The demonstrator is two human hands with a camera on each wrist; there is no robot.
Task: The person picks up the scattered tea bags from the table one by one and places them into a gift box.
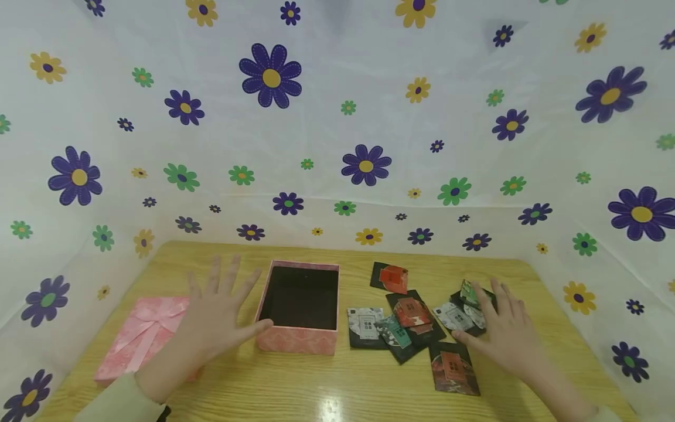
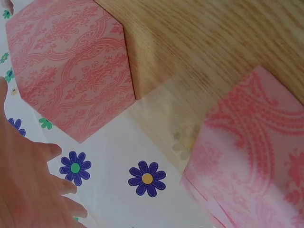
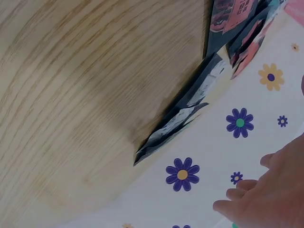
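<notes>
My left hand (image 1: 216, 319) hovers with its fingers spread between a pink lid (image 1: 129, 334) with a ribbon bow and a pink patterned box (image 1: 297, 341). The thumb overlaps the box's near left corner in the head view. Inside the box, the bottom is black. On the right, my right hand (image 1: 506, 334) is held with fingers extended over a cluster of flat black sachets (image 1: 456, 316) with white and green labels, partly hiding them. In the right wrist view that hand (image 3: 270, 190) holds nothing, and sachets (image 3: 175, 118) lie on the table apart from it.
More sachets (image 1: 413, 313) with red, teal and white labels overlap right of the box. One sachet (image 1: 454, 368) lies nearer the front, another (image 1: 390, 276) farther back. A flower-print sheet (image 1: 316, 129) encloses the wooden table (image 1: 274, 387) at the back and sides.
</notes>
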